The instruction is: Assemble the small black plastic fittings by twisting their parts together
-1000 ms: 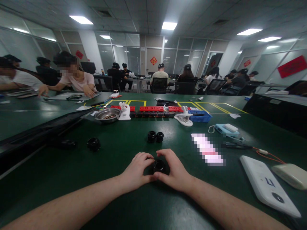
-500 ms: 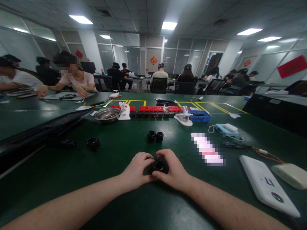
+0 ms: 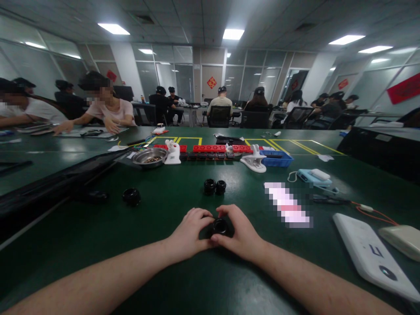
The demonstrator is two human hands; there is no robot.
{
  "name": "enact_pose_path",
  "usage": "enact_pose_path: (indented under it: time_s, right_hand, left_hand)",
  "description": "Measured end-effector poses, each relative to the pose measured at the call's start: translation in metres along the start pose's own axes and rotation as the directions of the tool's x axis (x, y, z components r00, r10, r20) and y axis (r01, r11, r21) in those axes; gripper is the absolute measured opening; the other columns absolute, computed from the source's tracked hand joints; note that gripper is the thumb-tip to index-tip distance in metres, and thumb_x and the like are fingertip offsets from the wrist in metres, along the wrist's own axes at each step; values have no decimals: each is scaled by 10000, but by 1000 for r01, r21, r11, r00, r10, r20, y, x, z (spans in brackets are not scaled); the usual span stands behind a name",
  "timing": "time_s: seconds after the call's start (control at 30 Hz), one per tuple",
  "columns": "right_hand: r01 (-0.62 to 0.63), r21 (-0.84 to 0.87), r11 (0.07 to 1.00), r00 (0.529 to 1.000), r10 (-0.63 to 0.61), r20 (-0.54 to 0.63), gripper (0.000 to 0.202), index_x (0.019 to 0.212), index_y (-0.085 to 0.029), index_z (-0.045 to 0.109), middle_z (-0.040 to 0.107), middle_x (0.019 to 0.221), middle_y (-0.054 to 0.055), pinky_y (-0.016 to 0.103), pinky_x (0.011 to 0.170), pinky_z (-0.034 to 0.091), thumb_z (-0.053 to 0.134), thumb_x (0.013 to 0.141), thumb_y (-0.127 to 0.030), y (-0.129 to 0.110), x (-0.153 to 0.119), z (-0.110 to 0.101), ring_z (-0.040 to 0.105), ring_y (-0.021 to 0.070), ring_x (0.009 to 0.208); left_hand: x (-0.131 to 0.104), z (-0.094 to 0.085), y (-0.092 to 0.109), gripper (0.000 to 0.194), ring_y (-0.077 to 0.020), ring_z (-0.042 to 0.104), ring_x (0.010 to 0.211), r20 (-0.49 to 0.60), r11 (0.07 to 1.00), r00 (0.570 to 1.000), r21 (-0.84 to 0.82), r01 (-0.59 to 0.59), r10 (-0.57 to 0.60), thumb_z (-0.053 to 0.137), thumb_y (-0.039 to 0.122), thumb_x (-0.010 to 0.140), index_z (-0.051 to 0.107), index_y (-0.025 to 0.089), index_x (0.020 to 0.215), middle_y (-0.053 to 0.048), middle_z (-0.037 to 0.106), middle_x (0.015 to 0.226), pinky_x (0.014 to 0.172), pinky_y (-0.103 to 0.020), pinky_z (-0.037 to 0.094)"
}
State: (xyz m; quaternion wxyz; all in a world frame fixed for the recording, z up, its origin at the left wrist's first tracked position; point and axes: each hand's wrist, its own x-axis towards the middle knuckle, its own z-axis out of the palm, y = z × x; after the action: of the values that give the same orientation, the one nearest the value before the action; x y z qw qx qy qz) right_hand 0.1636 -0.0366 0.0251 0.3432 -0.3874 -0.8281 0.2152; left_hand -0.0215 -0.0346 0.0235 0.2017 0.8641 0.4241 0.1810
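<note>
A black, hollow round fitting (image 3: 219, 226) stands on the green table between my hands, its opening facing up towards me. My left hand (image 3: 192, 232) is curled around its left side, fingers behind and thumb in front. From the right, my right hand (image 3: 238, 232) closes round it, with the thumb at the front and the index finger arched over the back. The fingers partly hide its sides. Two similar black fittings (image 3: 215, 187) stand side by side just beyond my hands. Another black fitting (image 3: 131, 197) sits off to the left.
Farther back are a metal bowl (image 3: 149, 157) of small parts, red organiser boxes (image 3: 210, 148), white clamp stands (image 3: 254, 159) and a blue tray (image 3: 277, 159). At right lie a white device (image 3: 374, 253) and cables. A long black bag (image 3: 65, 188) lies left. A co-worker (image 3: 108, 109) sits across the table.
The whole view has shifted slightly, so things appear a little farther right. Both hands stay around the same black fitting, with hardly any change in their grip.
</note>
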Motion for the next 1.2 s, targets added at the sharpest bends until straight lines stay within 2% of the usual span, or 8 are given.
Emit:
enact_pose_path:
  time_s: [0.13,0.23,0.4,0.53,0.73,0.9,1.0,1.2]
  right_hand:
    - [78,111,991,995,-84,54,476,1106,-188,400,523,1025,70,378,842,420,539,654,-135,1,-2,0,507,205,945]
    - [156,165,974,982,-171,82,566,1189,-180,338,466,1150,99,401,911,375,504,650,-123,1,-3,-2,456,221,1055]
    - [48,61,997,999,-46,-26,504,1117,-186,395,496,1049,94,410,840,415,615,672,-272,2,-1,-1,486,239,973]
    - [4,48,999,1000,-2,-27,459,1100,-198,401,533,938,56,384,799,436,589,682,-224,3,-1,2,522,209,883]
    - [182,120,976,980,-190,59,600,1221,-189,309,453,1177,98,398,923,362,508,659,-122,-1,-4,-2,449,221,1073]
    - [72,19,997,997,-72,-29,529,1097,-183,410,503,1028,93,402,817,422,656,645,-308,-1,-1,-1,491,242,950]
    - [33,-2,999,999,-33,-38,445,1043,-192,427,521,933,63,383,763,441,635,655,-253,-1,-1,0,508,217,865]
    - [202,98,974,978,-206,31,530,1154,-192,353,479,1091,86,389,868,404,499,650,-116,-5,-3,-2,474,213,993]
  left_hand:
    - [0,2,-2,416,-235,426,1011,-14,1000,1000,4,-7,7,626,433,692,559,219,1043,-53,501,1077,889,-393,358]
    - [0,4,-5,423,-238,423,1019,-26,999,999,16,-28,28,634,444,681,564,215,1030,-54,501,1088,904,-401,345]
    - [0,1,-1,366,-238,434,1004,-18,1000,1000,11,-15,15,618,432,700,584,221,997,-51,508,1073,887,-399,358]
    - [0,-1,1,368,-238,435,1002,-14,1000,1000,5,-4,4,632,407,693,582,231,1012,-47,510,1063,890,-405,350]
    - [0,2,-3,436,-244,424,1023,-24,1000,1000,-7,-12,12,628,460,681,565,217,1038,-58,501,1091,904,-409,343]
    - [0,0,-2,396,-240,432,1007,-9,1000,1000,-7,-12,12,587,473,713,578,213,1013,-58,506,1078,888,-405,362]
    - [0,0,0,383,-238,430,1006,-10,1000,1000,-9,-10,10,594,450,714,573,225,1023,-49,507,1070,884,-404,363]
    - [0,3,-4,434,-239,429,1001,-29,1000,999,8,-26,26,625,452,686,555,222,1047,-54,502,1070,883,-404,361]
